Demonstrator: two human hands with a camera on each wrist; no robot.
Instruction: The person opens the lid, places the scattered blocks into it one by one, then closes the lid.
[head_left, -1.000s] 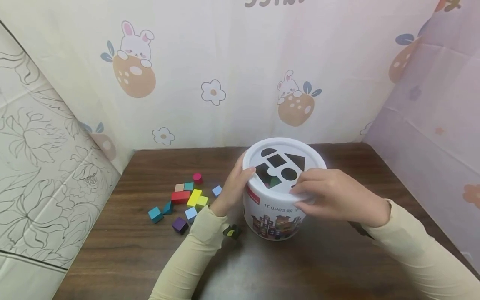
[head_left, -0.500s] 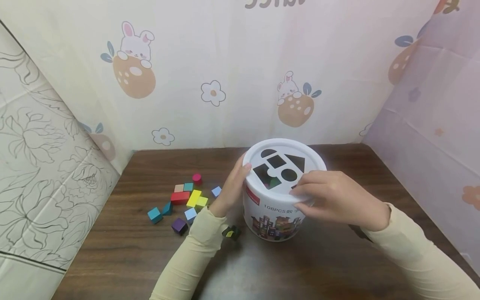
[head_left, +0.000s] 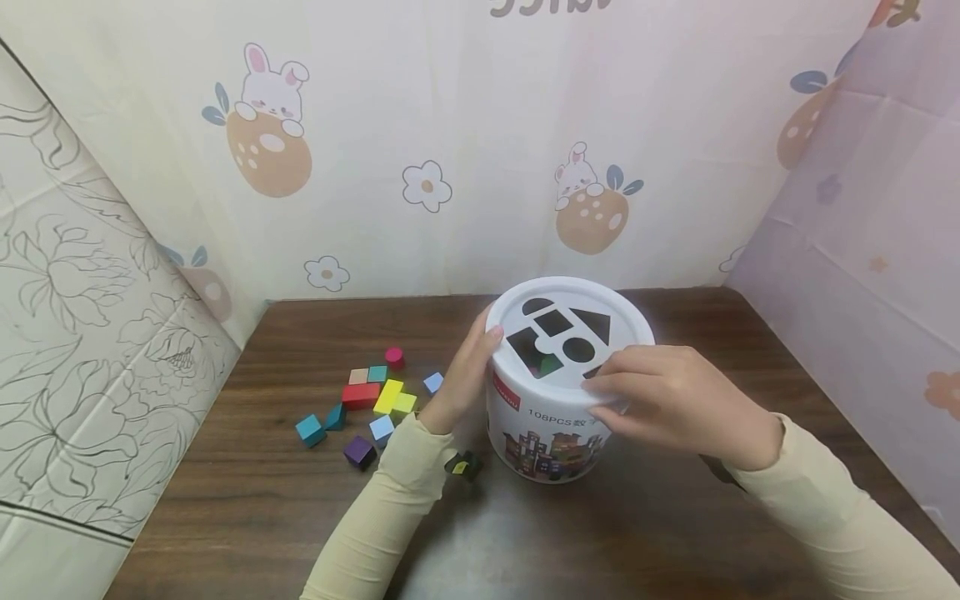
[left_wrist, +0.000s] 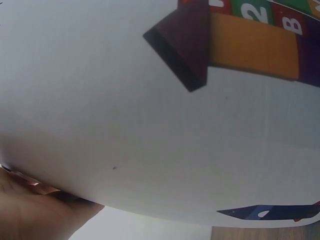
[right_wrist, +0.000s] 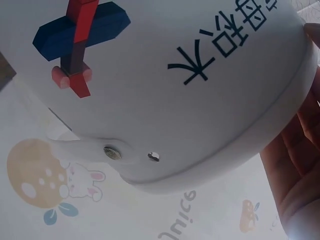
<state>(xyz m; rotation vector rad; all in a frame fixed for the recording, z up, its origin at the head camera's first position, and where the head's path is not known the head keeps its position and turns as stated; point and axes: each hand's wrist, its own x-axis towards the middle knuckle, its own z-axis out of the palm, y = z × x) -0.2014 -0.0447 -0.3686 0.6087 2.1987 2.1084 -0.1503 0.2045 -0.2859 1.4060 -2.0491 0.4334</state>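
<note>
A white bucket point(head_left: 555, 454) stands on the table, printed with building pictures and "108PCS". Its white lid point(head_left: 551, 287) has several shaped holes, and something green shows through one. My left hand point(head_left: 461, 379) holds the bucket's left side, thumb at the rim. In the left wrist view, part of a hand point(left_wrist: 35, 215) lies along the bucket wall point(left_wrist: 125, 115). With bent fingers over the lid's front right rim and thumb just below it, my right hand point(head_left: 667, 400) grips the edge. The right wrist view has that hand point(right_wrist: 295, 175) beside the lid rim point(right_wrist: 225, 170).
Left of the bucket lie several coloured blocks, including a red block point(head_left: 362, 395), a yellow block point(head_left: 387, 396), a purple cube point(head_left: 360, 451) and a teal cube point(head_left: 310, 430). A patterned curtain point(head_left: 480, 233) rises behind the brown table point(head_left: 225, 500).
My left thumb has drawn back slightly on the rim since the first frame. The right hand has shifted very slightly at the lid edge; the bucket and blocks look the same.
</note>
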